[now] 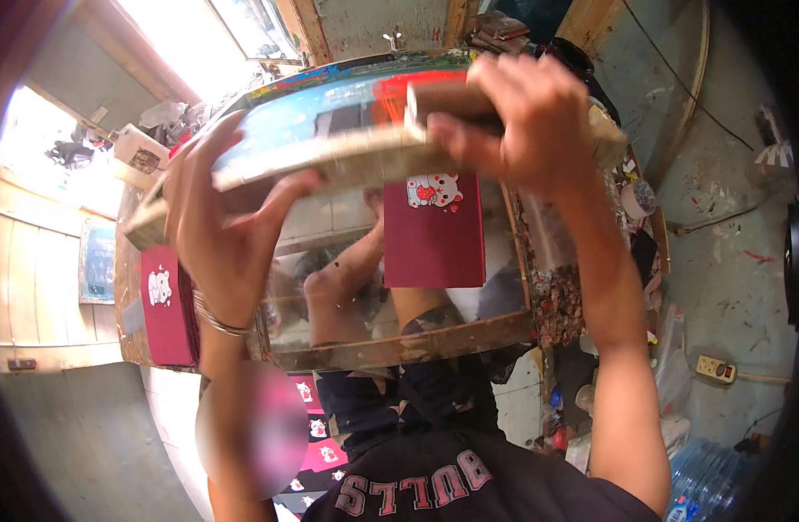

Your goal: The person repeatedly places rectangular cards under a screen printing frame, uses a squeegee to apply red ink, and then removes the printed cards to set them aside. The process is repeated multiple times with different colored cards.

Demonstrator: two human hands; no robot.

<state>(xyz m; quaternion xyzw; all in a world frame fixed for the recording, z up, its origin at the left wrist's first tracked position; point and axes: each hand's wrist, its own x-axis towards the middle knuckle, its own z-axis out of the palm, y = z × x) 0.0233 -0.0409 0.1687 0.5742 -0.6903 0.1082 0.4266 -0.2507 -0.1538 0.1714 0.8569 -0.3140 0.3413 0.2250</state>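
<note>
A paint-stained screen frame (339, 157), with blue mesh and red ink, is tilted up over a glass tabletop (308, 313). My left hand (217, 226) grips its left part, fingers curled round the wooden edge. My right hand (526, 130), slightly blurred, is at the frame's right part, closed on a squeegee (434, 103) that lies along the top of the frame. Below, a maroon sheet (433, 248) printed with a white cat holding red fruit lies on the glass, partly hidden by the frame. A stack of similar maroon printed sheets (169, 326) sits left of my left hand.
More printed sheets (324, 452) lie low beside my legs. Cluttered containers (137, 159) stand at the back left. Scraps and tape rolls (639, 200) crowd the table's right side. A power strip (715, 369) is at the right, above large water bottles (700, 483).
</note>
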